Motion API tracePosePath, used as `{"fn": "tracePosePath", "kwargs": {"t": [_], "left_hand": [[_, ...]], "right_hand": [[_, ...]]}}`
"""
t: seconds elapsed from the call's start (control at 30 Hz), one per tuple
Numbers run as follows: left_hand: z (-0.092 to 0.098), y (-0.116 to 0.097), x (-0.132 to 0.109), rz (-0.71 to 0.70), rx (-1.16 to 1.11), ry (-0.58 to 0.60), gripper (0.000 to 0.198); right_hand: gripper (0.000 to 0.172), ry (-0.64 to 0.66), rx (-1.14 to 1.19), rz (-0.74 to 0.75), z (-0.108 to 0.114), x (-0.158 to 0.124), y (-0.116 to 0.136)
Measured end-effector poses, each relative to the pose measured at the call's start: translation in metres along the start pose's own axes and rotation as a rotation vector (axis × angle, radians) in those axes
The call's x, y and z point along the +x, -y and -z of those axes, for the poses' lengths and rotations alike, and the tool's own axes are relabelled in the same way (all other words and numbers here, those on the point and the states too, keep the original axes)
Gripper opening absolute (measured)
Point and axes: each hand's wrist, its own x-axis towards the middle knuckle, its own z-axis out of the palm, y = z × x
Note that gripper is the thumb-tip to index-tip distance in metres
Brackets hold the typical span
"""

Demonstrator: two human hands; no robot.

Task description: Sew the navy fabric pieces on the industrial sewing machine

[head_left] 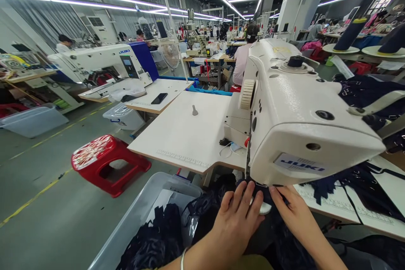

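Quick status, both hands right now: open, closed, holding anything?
Left hand: open, fingers laid on dark fabric.
Right hand: fingertips at the same fabric; whether they pinch it cannot be told.

Matt cloth (266, 194), glossy sewing machine (303, 101); plastic stool (118, 149)

Cloth (266, 194) under mach. (303, 109), stool (109, 164) L

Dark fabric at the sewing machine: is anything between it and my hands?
Nothing visible: your left hand rests on the dark fabric and your right hand is at its edge. The white sewing machine head just beyond hides what lies beneath it.
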Motion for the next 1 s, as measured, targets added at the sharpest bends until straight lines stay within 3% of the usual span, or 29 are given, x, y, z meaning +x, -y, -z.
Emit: {"fn": "tracePosePath", "kwargs": {"t": [0.43, 0.57, 0.7, 0.87, 1.0], "left_hand": [[0.0, 0.001, 0.002, 0.075, -0.02, -0.083, 0.039], [0.002, 0.001, 0.004, 0.065, -0.022, -0.073, 0.036], [0.004, 0.0, 0.006, 0.066, -0.023, -0.084, 0.034], [0.004, 0.0, 0.007, 0.05, -0.028, -0.079, 0.033], [0.004, -0.001, 0.01, 0.044, -0.031, -0.093, 0.032]], "right_hand": [[0.035, 0.033, 0.102, 0.022, -0.005, -0.001, 0.005], [0.031, -0.01, 0.164, -0.053, -0.007, -0.006, -0.001], [0.027, -0.071, 0.147, -0.103, -0.008, -0.013, -0.023], [0.03, 0.109, -0.016, -0.056, -0.011, -0.029, -0.071], [0.034, 0.115, -0.141, -0.03, -0.006, -0.043, -0.109]]}}
